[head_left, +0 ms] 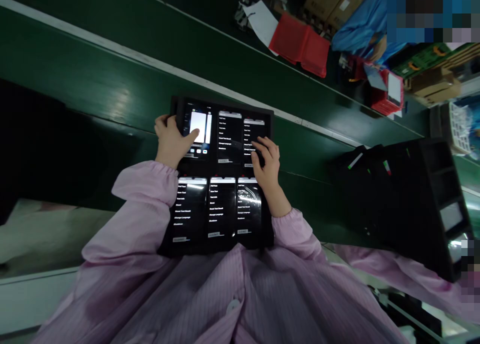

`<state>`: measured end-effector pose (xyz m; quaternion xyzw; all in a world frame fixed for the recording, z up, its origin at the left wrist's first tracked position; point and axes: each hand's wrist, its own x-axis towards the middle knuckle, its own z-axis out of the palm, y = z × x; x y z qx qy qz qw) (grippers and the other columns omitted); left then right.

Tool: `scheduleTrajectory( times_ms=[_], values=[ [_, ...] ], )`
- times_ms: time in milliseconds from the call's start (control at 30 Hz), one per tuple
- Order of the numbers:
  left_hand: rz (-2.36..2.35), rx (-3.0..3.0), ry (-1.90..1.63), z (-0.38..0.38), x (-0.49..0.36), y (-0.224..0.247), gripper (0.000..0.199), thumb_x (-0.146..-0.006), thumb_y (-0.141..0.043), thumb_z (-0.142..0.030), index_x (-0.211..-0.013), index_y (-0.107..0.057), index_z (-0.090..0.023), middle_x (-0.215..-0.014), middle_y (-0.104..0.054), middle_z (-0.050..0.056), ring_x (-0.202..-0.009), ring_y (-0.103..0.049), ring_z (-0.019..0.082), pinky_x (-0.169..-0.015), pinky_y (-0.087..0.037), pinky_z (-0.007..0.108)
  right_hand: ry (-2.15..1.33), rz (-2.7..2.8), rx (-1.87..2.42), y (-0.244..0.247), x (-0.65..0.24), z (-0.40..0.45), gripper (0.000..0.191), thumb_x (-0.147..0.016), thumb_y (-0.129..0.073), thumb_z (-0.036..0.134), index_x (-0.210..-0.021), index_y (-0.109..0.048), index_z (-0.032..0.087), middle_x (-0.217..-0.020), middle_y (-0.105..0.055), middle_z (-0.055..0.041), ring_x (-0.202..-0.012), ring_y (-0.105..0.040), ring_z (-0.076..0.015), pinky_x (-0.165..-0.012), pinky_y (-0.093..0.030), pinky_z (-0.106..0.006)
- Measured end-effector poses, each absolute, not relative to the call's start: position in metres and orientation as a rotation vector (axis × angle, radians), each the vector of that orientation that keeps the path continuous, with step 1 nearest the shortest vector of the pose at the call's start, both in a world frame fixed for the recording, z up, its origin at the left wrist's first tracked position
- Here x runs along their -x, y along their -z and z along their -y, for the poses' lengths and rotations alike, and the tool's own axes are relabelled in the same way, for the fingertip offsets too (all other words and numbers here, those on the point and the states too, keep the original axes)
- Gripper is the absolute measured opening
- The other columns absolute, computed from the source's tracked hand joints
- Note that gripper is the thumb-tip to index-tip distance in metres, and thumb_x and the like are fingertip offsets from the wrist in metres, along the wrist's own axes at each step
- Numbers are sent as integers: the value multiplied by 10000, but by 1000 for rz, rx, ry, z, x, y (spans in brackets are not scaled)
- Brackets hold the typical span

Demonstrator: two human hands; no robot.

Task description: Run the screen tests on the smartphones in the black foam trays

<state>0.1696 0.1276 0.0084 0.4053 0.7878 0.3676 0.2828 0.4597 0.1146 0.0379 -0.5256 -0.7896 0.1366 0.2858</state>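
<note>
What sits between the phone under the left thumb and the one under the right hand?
Another phone, its screen showing a text menu, in the black tray; the head view shows it.

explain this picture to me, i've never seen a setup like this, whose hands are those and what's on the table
There is no robot here: a camera on a person's head looks forward and down. The left hand is at the black tray, its thumb at a lit phone screen; the right hand is over another phone. Neither seems to lift anything. The tray shows six phones, five with text menus. Red items lie farther off on the green surface.
</note>
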Motion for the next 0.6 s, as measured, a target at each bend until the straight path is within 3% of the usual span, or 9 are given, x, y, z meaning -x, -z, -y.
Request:
scheduleTrajectory(
  times_ms=[267, 467, 600],
  values=[
    [-2057, -1022, -1012, -128, -173, -25, 549, -772, -834, -269, -1242, -584, -138, -1511, -430, 221, -1597, -260, 422, -1370, -212, 592, -299, 2169, 1408, -38, -461, -119, 352, -1121, -466, 375, -1346, -726, 296, -1474, -675, -105, -1506, -536, -308, -1262, -430, -606],
    [-2044, -811, -1061, -137, -170, -29, 286, -878, -713, -203, -1137, -599, -160, -1494, -450, 187, -1576, -327, 324, -1365, -231, 469, -249, 2397, 1450, -40, -435, -150, 375, -1095, -541, 491, -1399, -707, 346, -1734, -445, -59, -1680, -226, -411, -1303, -263, -766],
    [-2016, -794, -1110, -142, -162, -14, 105, -965, -599, -210, -1066, -616, -186, -1453, -487, 157, -1532, -381, 276, -1348, -262, 463, -272, 2443, 1467, -38, -414, -168, 419, -1094, -516, 537, -1410, -695, 328, -1795, -353, -57, -1700, -137, -446, -1279, -218, -835]
  ],
)
